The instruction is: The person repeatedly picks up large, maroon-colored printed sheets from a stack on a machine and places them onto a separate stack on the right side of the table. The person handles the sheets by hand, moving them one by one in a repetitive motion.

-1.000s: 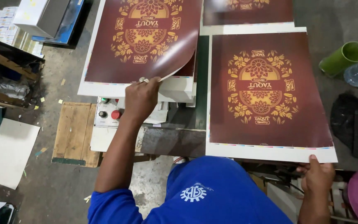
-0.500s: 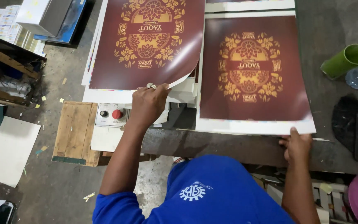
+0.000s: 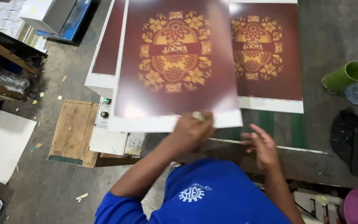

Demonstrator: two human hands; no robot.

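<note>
At bench's 12 o'clock, left hand (image 3: 193,128) pinches glossy sheet (image 3: 175,66) by bottom margin; light, floppy, probably slippery; right hand (image 3: 264,145) open, empty.

Head view, looking down over the person's own body. Left hand (image 3: 193,129): raised ahead of the chest, fingers curled into a closed pinch grip, a ring visible on one finger; the forearm runs bare from a short blue sleeve, elbow bent and set out to the left. Right hand (image 3: 263,144): open, palm down, fingers spread and slightly bent, gripping nothing; its forearm extends forward from the lower right, close beside the left hand.
</note>
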